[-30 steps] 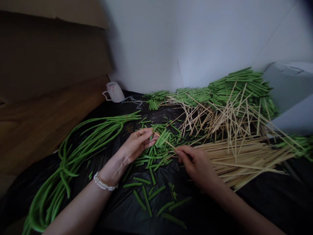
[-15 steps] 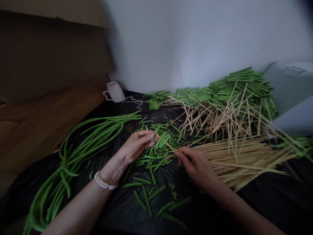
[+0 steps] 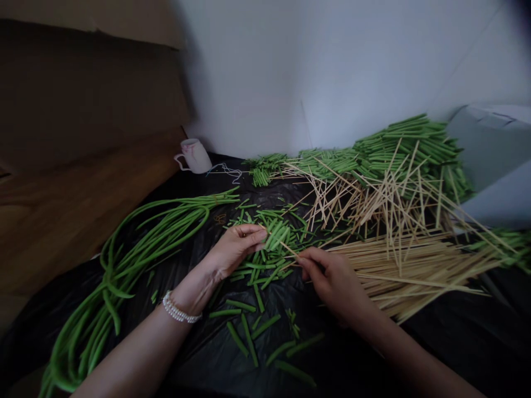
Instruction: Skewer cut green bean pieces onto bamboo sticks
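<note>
A thin bamboo skewer (image 3: 290, 250) runs slanting between my two hands. My right hand (image 3: 334, 279) is closed on its lower right end. Several cut pieces of green long bean (image 3: 277, 236) sit side by side across the skewer. At the other end, my left hand (image 3: 236, 247), with a beaded bracelet at the wrist, pinches the outermost bean piece by the skewer's tip; its fingers partly hide that piece. Loose cut bean pieces (image 3: 249, 339) lie beneath and in front of both hands.
Uncut long beans (image 3: 112, 260) lie in a loop at left. To the right are a stack of bare skewers (image 3: 398, 271) and crossed sticks, with filled bean skewers (image 3: 406, 143) piled behind. A white mug (image 3: 196, 157) and string stand by the wall. Black plastic sheeting covers the surface.
My left hand has slid slightly right along the skewer, nearer the threaded bean pieces, and the skewer's tip now shows at its fingers. My right hand has stayed in place.
</note>
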A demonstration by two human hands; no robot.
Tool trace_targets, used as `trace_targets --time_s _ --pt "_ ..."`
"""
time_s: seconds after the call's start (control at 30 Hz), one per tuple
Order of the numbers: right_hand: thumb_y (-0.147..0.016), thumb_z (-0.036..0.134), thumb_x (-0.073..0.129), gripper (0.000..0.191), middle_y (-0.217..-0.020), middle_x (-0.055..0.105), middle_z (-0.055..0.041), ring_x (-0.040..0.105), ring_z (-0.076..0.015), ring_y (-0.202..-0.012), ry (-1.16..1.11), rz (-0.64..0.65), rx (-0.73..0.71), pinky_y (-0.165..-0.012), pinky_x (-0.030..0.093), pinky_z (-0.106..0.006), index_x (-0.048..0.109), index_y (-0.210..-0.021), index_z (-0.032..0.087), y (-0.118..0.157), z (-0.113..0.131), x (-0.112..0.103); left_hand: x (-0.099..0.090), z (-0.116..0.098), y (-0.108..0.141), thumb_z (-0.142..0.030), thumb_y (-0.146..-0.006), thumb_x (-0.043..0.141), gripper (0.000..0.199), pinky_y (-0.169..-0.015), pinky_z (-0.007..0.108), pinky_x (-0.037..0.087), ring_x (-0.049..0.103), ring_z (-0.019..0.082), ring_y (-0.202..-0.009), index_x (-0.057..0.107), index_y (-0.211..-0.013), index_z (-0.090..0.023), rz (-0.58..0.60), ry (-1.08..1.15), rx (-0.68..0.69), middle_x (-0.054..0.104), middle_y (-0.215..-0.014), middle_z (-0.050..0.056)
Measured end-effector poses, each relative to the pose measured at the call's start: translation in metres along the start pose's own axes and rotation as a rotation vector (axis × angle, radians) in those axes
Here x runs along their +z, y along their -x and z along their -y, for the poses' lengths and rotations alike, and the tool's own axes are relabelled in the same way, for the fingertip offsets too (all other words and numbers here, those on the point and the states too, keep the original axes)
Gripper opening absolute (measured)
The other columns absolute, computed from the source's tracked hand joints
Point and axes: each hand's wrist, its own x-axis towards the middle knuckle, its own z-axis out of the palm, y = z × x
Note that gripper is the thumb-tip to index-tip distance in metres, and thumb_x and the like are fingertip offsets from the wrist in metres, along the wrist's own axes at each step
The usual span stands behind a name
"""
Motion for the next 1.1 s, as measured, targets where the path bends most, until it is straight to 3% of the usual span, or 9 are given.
trace_targets --time_s 0.1,0.33,0.5,0.63,0.73,0.8,0.97,1.1 --pt "-0.091 0.02 0.046 0.027 -0.055 0.055 0.0037 0.051 -0.011 -0.051 -0.02 0.02 0.018 -0.053 0.035 -0.021 0.057 -0.065 0.02 0.0 0.0 -0.001 -0.002 0.003 -0.001 -0.027 -0.056 0.085 0.021 -0.069 0.022 0.047 0.057 0.007 -0.065 0.073 -0.07 -0.016 0.006 -0.039 0.017 0.067 -0.075 -0.001" --pt "-0.091 0.02 0.045 0.023 -0.062 0.059 0.0014 0.053 -0.0124 -0.057 0.089 -0.074 -0.053 -0.058 0.036 -0.023 0.062 -0.075 0.019 0.0 0.0 0.0 -0.001 0.005 -0.001 -0.037 -0.06 0.082 0.025 -0.069 0.024 0.048 0.058 0.01 -0.067 0.073 -0.072 -0.017 -0.008 -0.175 0.105 0.068 -0.078 0.001" --pt "-0.091 0.026 0.049 0.022 -0.06 0.059 0.0032 0.051 -0.0113 -0.053 0.013 -0.184 0.044 -0.054 0.035 -0.022 0.063 -0.076 0.02 -0.004 -0.001 -0.007 -0.006 -0.009 -0.001 -0.049 -0.068 0.073 0.037 -0.077 0.029 0.047 0.063 0.018 -0.078 0.073 -0.082 -0.014 -0.076 -0.308 0.257 0.072 -0.083 0.008" --pt "-0.09 0.03 0.05 0.023 -0.059 0.06 0.0032 0.05 -0.0113 -0.051 -0.013 -0.217 0.078 -0.051 0.035 -0.023 0.064 -0.075 0.02 -0.006 -0.002 -0.011 -0.023 -0.015 -0.006 -0.049 -0.071 0.069 0.034 -0.066 0.025 0.041 0.057 0.016 -0.067 0.072 -0.072 -0.015 -0.115 -0.709 0.373 0.068 -0.071 0.004" --pt "-0.089 0.03 0.05 0.023 -0.059 0.06 0.0033 0.051 -0.0114 -0.051 -0.015 -0.21 0.081 -0.052 0.036 -0.023 0.064 -0.075 0.02 -0.006 -0.002 -0.011 -0.034 -0.014 -0.007 -0.051 -0.067 0.07 0.033 -0.057 0.024 0.034 0.051 0.014 -0.058 0.07 -0.066 -0.018 -0.098 -1.062 0.34 0.064 -0.063 0.001" --pt "-0.089 0.03 0.051 0.022 -0.059 0.06 0.0032 0.051 -0.0115 -0.051 -0.019 -0.204 0.081 -0.052 0.035 -0.023 0.065 -0.075 0.02 -0.006 -0.003 -0.01 -0.037 -0.013 -0.006 -0.051 -0.063 0.072 0.031 -0.055 0.025 0.032 0.052 0.015 -0.058 0.071 -0.064 -0.02 -0.062 -1.185 0.306 0.065 -0.063 0.001" --pt "-0.089 0.032 0.051 0.023 -0.059 0.061 0.0028 0.053 -0.0124 -0.052 -0.024 -0.191 0.088 -0.053 0.036 -0.023 0.065 -0.075 0.02 -0.006 -0.005 -0.009 -0.036 -0.006 -0.006 -0.045 -0.056 0.077 0.027 -0.054 0.024 0.032 0.055 0.017 -0.063 0.073 -0.07 -0.022 0.048 -1.172 0.308 0.067 -0.071 0.002" --pt "-0.089 0.032 0.051 0.023 -0.059 0.061 0.0028 0.054 -0.0127 -0.054 -0.02 -0.182 0.091 -0.054 0.037 -0.024 0.064 -0.074 0.02 -0.006 -0.005 -0.009 -0.032 -0.002 -0.007 -0.04 -0.061 0.075 0.023 -0.056 0.023 0.035 0.055 0.015 -0.064 0.072 -0.072 -0.02 0.078 -1.141 0.332 0.065 -0.07 0.001"
